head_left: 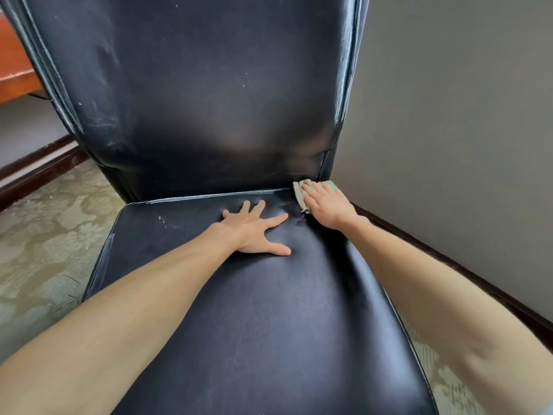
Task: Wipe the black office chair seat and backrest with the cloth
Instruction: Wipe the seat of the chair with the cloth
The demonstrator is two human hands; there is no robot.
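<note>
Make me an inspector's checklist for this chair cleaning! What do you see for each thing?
Surface: black seat with pale specks near its back left; backrest upright, with whitish smears on its left side.
Job's things: pale cloth at the seat's back right corner, under the right hand.
Clutter: nothing seen.
Hands: left hand flat on the seat, fingers spread; right hand pressing the cloth with straight fingers.
Cables: nothing seen.
Surroundings: grey wall on the right, patterned carpet, dark baseboard, orange-brown wooden furniture at far left.
</note>
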